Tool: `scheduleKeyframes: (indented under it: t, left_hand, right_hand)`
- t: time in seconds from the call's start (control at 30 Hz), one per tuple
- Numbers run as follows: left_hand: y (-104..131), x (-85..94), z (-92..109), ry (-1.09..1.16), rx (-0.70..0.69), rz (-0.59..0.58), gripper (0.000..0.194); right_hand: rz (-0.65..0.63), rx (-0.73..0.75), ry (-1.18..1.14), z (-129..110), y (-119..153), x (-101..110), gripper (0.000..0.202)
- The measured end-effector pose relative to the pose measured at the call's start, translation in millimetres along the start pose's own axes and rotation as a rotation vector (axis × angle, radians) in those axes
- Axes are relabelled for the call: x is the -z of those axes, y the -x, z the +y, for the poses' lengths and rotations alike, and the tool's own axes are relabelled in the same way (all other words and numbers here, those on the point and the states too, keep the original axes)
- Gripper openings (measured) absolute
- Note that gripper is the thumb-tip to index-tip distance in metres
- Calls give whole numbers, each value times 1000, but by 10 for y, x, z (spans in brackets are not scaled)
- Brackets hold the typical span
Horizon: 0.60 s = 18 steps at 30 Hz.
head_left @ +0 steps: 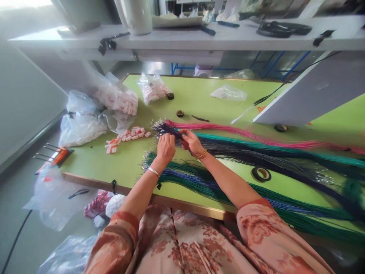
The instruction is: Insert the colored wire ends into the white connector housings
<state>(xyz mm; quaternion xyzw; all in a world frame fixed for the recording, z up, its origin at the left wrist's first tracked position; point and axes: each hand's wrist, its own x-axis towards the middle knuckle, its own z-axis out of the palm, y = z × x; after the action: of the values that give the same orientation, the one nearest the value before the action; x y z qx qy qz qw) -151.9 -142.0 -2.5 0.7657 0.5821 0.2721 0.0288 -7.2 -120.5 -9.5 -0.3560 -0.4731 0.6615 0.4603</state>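
Note:
A bundle of dark wires (228, 149) with metal-tipped ends lies across the green table, its tips near the middle. My left hand (166, 147) is closed at the tip end of this bundle, knuckles up, and its fingertips are partly hidden. Just to its right, my right hand (192, 143) pinches the same wires between thumb and fingers. Behind the hands run pink wires (242, 133) and teal wires (222, 138). Nearer to me lie green wires (182, 180) and blue wires (196, 181), their tips also pointing left.
Loose white-and-orange connectors (132, 134) lie left of the hands, beside plastic bags of connectors (119, 99). Black tape rolls (261, 174) sit around the table. A grey shelf (176, 42) spans the back, with an upright panel (310, 91) at right. An orange pronged holder (58, 156) stands at the left edge.

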Motion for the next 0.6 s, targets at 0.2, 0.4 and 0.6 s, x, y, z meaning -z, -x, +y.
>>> scheduleKeyframes:
  t: [0.2, 0.4, 0.6]
  left_hand:
    - [28, 330, -467, -71, 198, 139, 23]
    - [307, 1070, -1292, -85, 458, 331, 4]
    - [525, 1205, -1036, -48, 354, 301, 14]
  right_hand:
    - [-16, 118, -33, -208, 45, 106, 42]
    - [-190, 277, 823, 3, 75, 3, 32]
    - [-362, 343, 1454, 265, 118, -98, 34]
